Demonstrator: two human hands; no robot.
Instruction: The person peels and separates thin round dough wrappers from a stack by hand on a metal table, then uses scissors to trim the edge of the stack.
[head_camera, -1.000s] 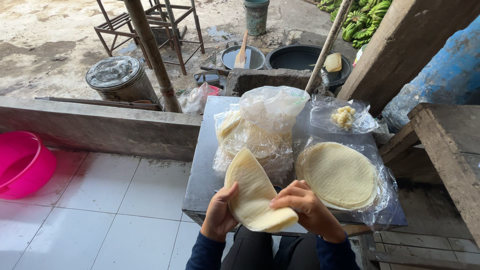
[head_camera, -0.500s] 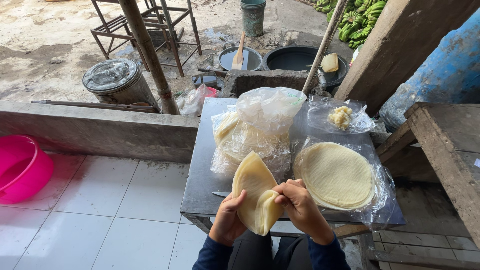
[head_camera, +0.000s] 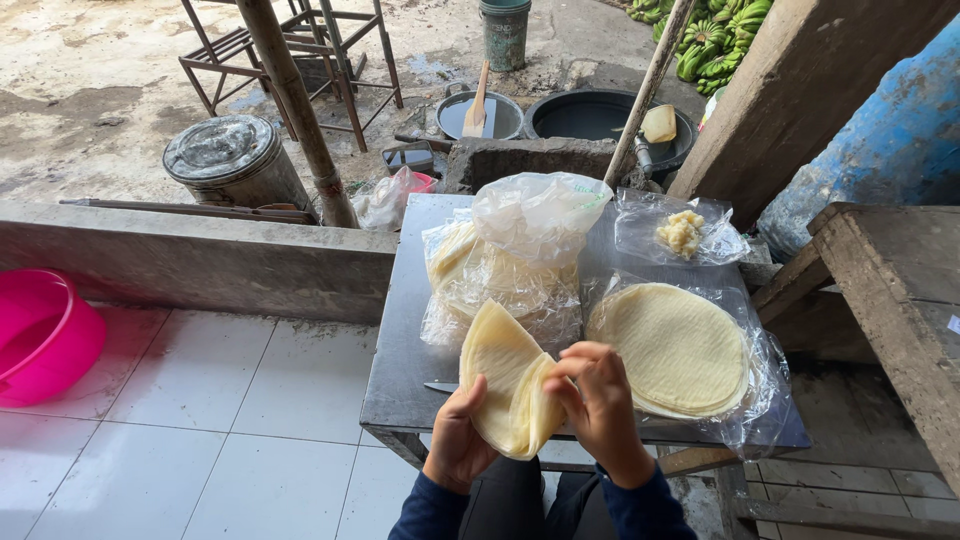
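Two hands on one item. The left hand cups a thin pale wrapper from below and behind, fingers grasping its lower left edge. The right hand pinches the wrapper's right side, fingers curled over a folded-in flap. The wrapper is held upright and partly folded above the near edge of a grey metal table, in front of the person's dark blue sleeves.

On the table, right of the hands: a stack of round wrappers lying flat on clear plastic. Behind the hands: a clear bag of wrappers, its top bunched and puffed up. Far right corner: a small plastic sheet carrying a lump of yellowish filling. A knife tip shows just left of the held wrapper.

Beyond the table: a concrete ledge, a lidded metal drum, a wooden post, two dark pans, one with a wooden spatula, a green bucket and green bananas. Left, on white tiles: a pink basin. Right: a wooden bench.
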